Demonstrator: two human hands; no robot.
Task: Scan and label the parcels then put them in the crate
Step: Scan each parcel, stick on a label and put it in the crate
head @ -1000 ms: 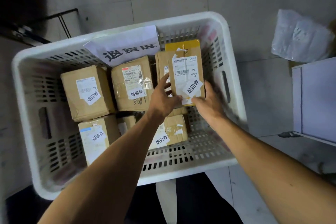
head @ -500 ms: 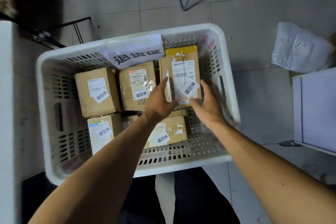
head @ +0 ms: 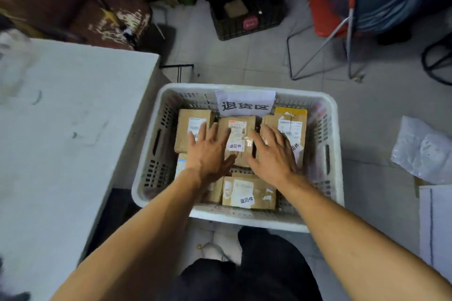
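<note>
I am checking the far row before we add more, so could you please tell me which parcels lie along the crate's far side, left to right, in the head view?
Plain brown cardboard parcel with a white label → brown taped parcel with a red-topped label → brown parcel with yellow tape at its far end.

labelled brown parcels [head: 241,140], inside white crate [head: 333,134]

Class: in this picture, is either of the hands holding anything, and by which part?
Nothing is held. Left hand and right hand are spread open above the brown cardboard parcels.
</note>
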